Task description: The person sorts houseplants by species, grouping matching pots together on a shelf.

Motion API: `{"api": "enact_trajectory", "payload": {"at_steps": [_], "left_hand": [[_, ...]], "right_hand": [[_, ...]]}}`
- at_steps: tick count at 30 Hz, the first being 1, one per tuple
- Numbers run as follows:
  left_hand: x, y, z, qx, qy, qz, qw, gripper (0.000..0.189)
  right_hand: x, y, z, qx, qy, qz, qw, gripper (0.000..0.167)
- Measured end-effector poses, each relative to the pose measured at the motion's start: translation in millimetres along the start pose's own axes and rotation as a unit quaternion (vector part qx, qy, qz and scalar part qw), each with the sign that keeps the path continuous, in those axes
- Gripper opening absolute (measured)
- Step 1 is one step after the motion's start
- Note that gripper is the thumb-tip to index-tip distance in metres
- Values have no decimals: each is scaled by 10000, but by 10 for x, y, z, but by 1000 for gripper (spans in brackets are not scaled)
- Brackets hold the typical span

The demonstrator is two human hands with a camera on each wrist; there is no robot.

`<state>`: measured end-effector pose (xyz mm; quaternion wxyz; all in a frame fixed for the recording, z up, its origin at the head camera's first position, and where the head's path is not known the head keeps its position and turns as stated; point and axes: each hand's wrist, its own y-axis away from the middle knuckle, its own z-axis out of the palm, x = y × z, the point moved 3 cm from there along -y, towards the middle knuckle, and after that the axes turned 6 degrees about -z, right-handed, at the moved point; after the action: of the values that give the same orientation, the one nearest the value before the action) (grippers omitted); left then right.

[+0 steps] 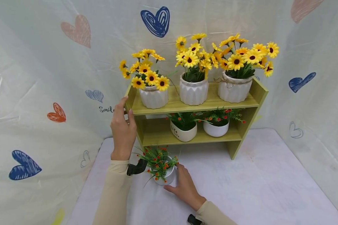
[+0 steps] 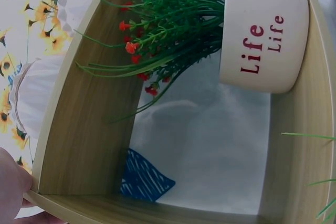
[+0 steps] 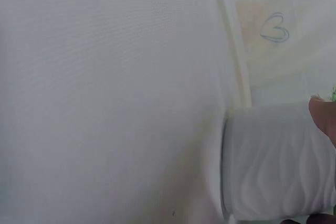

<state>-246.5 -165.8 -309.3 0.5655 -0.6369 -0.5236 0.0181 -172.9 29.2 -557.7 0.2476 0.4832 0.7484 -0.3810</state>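
My left hand (image 1: pixel 123 129) holds the upper left corner of a two-tier wooden shelf (image 1: pixel 157 135), thumb and fingers on either side of its side panel. In the left wrist view only part of that hand shows at the lower left corner. On the table, in front of the shelf's left end, stands a white pot (image 3: pixel 273 166) with a green plant (image 1: pixel 157 161) bearing small red flowers. My right hand (image 1: pixel 187 187) grips this pot near its rim, thumb on the near side and fingers on the far side. The pot's ribbed wall shows in the right wrist view.
Three white pots of yellow daisies, left (image 1: pixel 154 98), middle (image 1: pixel 193 92) and right (image 1: pixel 235 90), stand on the top tier. The lower tier holds a cream "Life" pot (image 1: pixel 183 132) and a round white pot (image 1: pixel 216 128). A heart-printed curtain (image 1: pixel 39 75) hangs behind the table (image 1: pixel 270 181).
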Motion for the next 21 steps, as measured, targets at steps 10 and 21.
{"api": "enact_trajectory", "payload": {"at_steps": [10, 21], "left_hand": [[15, -6, 0, -19, 11, -39, 10000, 40], [-8, 0, 5, -35, -12, -55, 10000, 41]], "right_hand": [[16, -176, 115, 112, -542, 38, 9985, 99], [50, -326, 180, -10, -1141, -194, 9933, 110]]}}
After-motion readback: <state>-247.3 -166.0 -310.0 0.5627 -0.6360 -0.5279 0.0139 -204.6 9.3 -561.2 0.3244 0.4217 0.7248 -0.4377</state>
